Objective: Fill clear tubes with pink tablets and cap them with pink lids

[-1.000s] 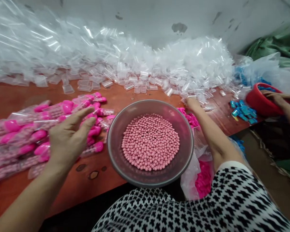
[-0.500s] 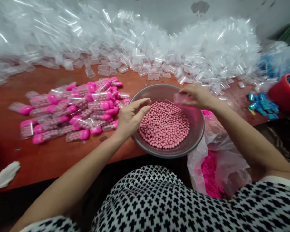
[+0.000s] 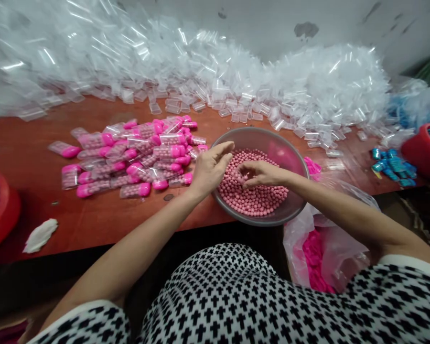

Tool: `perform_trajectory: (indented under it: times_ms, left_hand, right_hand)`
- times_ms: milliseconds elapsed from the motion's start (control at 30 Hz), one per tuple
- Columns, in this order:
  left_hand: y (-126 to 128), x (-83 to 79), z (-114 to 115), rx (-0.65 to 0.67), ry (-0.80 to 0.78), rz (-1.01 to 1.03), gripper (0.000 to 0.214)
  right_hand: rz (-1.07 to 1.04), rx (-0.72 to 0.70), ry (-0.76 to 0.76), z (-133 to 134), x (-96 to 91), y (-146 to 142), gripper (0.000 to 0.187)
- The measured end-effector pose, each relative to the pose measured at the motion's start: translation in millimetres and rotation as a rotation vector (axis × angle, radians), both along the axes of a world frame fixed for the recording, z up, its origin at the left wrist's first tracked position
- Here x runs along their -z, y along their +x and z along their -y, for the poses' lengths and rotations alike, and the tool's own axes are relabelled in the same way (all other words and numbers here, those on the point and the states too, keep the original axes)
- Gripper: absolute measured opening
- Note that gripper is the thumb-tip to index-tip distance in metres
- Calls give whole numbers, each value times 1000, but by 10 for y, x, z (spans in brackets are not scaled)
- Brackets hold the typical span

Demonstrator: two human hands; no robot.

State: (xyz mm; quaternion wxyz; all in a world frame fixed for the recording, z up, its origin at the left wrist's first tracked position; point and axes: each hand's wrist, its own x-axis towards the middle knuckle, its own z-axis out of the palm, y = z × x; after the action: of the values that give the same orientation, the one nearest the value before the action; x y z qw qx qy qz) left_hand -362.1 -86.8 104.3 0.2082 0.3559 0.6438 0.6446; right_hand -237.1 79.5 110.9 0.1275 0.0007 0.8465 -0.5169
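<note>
A grey bowl (image 3: 258, 221) stands at the table's front edge with small pink beads (image 3: 261, 203) in it. Inside it, low over the beads, my right hand (image 3: 260, 173) has its fingers curled round a clear plastic tube (image 3: 241, 176), which barely shows against the pink. My left hand (image 3: 209, 167) hovers at the bowl's left rim, fingers loosely bent and the thumb apart; nothing shows in it. Left of the bowl lies a heap of bead-filled clear tubes with pink caps (image 3: 136, 153).
Empty clear tubes (image 3: 200, 71) are piled along the wall. Blue pieces (image 3: 394, 166) lie by a red tub (image 3: 424, 150) at right. Another red tub (image 3: 7, 210) and a white scrap (image 3: 40, 235) are at left. A plastic bag (image 3: 340, 258) with pink pieces hangs below the bowl.
My right hand has moved left and down with the tube, from the bowl's far right rim into the beads. My left hand keeps its place by the left rim. The view has shifted left.
</note>
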Motion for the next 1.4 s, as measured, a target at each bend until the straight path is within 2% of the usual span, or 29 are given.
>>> perform_trajectory:
  times_ms: [67, 133, 200, 300, 500, 633, 700, 833, 900, 1033, 1100, 1200, 1267, 1300, 1367, 1400]
  left_hand:
    - [25, -22, 1, 42, -19, 64, 43]
    - [72, -51, -3, 116, -62, 120, 47]
    - [132, -77, -21, 200, -93, 164, 48]
    - [209, -98, -70, 259, -99, 211, 43]
    - [242, -143, -148, 298, -135, 536, 51]
    - [239, -165, -183, 310, -173, 613, 55]
    - [243, -163, -192, 315, -195, 604, 56]
    - [244, -169, -170, 351, -283, 473, 58]
    - [238, -175, -151, 385, -341, 388, 57]
    - [251, -190, -126, 444, -410, 246, 51]
    - [271, -201, -126, 413, -410, 207, 49]
    - [282, -209, -132, 298, -396, 257, 48]
    - [271, -202, -133, 207, -334, 353, 44]
    - [262, -196, -132, 166, -294, 403, 41]
    - [249, -185, -129, 127, -242, 478, 35]
    - [245, -180, -128, 131, -243, 493, 34]
  right_hand:
    - [22, 162, -278, -52, -67, 83, 37]
    - [16, 313, -436, -63, -104, 146, 44]
    - [-22, 417, -500, -41, -114, 186, 44]
    - [-68, 468, -501, 9, -110, 224, 36]
    - [-214, 511, -248, -45, -216, 358, 47]
    - [-373, 352, 51, -137, -297, 433, 29]
    - [-420, 314, 144, -151, -278, 451, 21]
    - [-490, 322, 189, -116, -185, 467, 14]
    - [-485, 279, 318, -74, -180, 481, 12]
    - [-352, 133, 684, 84, -290, 544, 19]
    - [-285, 117, 762, 159, -347, 593, 23]
    - [-302, 203, 623, 87, -381, 694, 24]
    - [-346, 388, 510, -165, -378, 792, 29]
    - [-344, 515, 507, -350, -369, 852, 27]
    - [-211, 779, 645, -792, -335, 995, 26]
    - [-50, 852, 770, -1019, -307, 1075, 28]
